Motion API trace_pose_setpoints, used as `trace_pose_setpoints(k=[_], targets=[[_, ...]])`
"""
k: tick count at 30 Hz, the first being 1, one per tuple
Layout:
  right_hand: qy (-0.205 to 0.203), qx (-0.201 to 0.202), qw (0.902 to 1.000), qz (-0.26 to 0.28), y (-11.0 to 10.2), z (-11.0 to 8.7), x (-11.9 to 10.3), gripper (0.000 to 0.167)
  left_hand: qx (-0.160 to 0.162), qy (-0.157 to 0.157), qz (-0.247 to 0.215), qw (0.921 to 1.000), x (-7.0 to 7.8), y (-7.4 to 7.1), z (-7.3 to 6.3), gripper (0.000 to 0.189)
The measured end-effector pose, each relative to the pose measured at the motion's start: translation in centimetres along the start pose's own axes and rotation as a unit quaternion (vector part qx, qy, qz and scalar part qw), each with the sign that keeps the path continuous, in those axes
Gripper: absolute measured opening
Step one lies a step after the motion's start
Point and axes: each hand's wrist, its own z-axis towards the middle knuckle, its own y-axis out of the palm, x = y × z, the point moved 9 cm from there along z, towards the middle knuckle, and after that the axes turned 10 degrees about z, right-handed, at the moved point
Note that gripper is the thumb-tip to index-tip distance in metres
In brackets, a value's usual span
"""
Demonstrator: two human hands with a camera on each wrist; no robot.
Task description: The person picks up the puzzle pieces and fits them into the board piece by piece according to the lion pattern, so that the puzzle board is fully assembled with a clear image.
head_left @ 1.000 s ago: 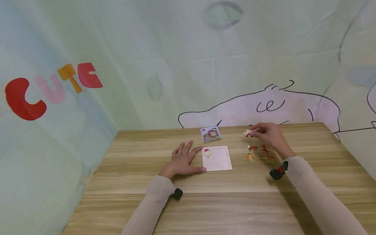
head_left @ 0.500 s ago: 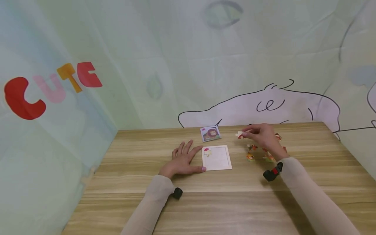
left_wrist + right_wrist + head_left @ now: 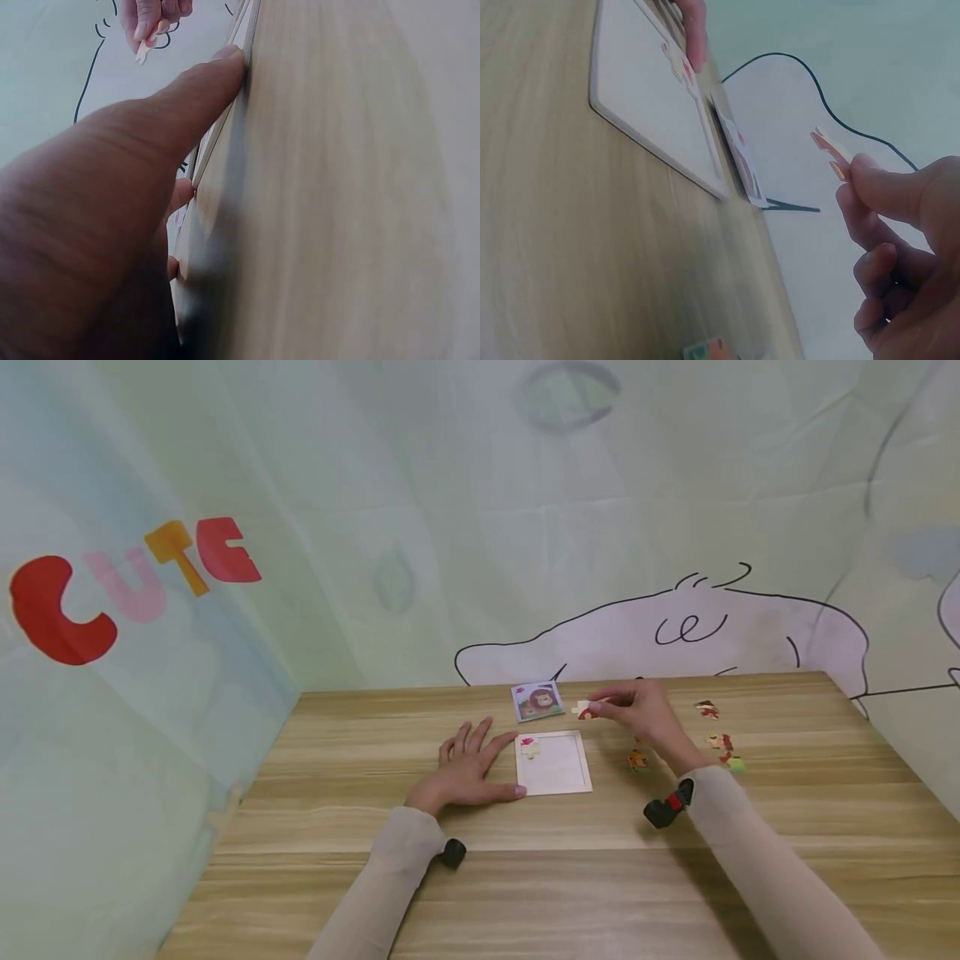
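My right hand [image 3: 636,714] pinches a white and red jigsaw piece [image 3: 585,710] between thumb and fingertips, held above the table near the top right corner of a white puzzle tray [image 3: 558,772]. Spread on the table, my left hand [image 3: 468,772] touches the tray's left edge with thumb and index finger. One jigsaw piece with a pink mark [image 3: 529,748] lies in the tray's upper left corner. In the right wrist view the held piece [image 3: 832,156] stands clear of the tray [image 3: 641,101].
A square lion picture card [image 3: 537,702] lies behind the tray. To the right are several loose pieces, among them a red one [image 3: 707,709] and an orange one [image 3: 637,761]; my right hand and wrist hide part of that group. A printed cloth [image 3: 390,527] hangs behind the table.
My right hand has moved left with the piece, from above the loose pieces towards the tray, uncovering pieces at the far right. My left hand has stayed at the tray's edge.
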Motion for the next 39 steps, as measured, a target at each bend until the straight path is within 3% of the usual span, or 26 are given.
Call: trace_pose_setpoints(k=[20,39], targets=[[0.014,-0.014,0.9995,0.026,4.1,0.3,0.0,0.020,-0.008,-0.011,0.004,0.9999,-0.2,0.2,0.1,0.099],[0.037,-0.041,0.9985,-0.003,7.1,0.5,0.5,0.010,-0.003,-0.011,0.004,0.9999,-0.1,0.0,0.1,0.098]])
